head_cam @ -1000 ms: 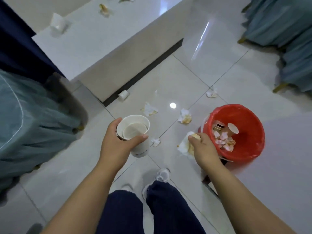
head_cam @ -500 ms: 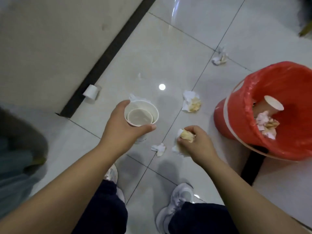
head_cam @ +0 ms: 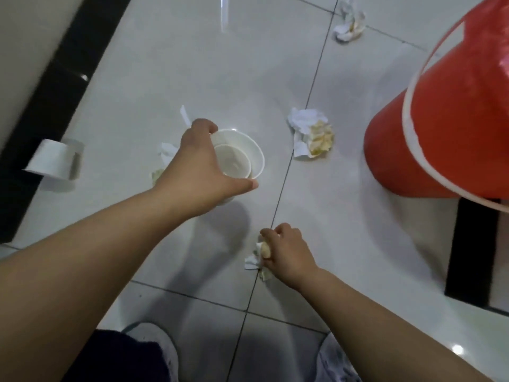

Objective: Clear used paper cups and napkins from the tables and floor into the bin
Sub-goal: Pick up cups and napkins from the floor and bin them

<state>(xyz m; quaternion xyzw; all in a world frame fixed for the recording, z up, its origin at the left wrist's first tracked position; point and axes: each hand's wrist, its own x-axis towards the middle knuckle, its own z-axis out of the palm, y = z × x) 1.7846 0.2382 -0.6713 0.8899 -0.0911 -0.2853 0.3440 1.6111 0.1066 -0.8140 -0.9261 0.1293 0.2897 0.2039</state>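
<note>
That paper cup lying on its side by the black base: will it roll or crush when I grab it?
Likely rolls if nudged: the cup lies on its side on glossy floor. Open end looks wider, so it would probably curve. Thin paper looks light and crushable.

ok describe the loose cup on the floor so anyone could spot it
Find the black plinth along the left. At its foot, on the floor, lies a white cup on its side. The other cups are nested in the left hand.
</note>
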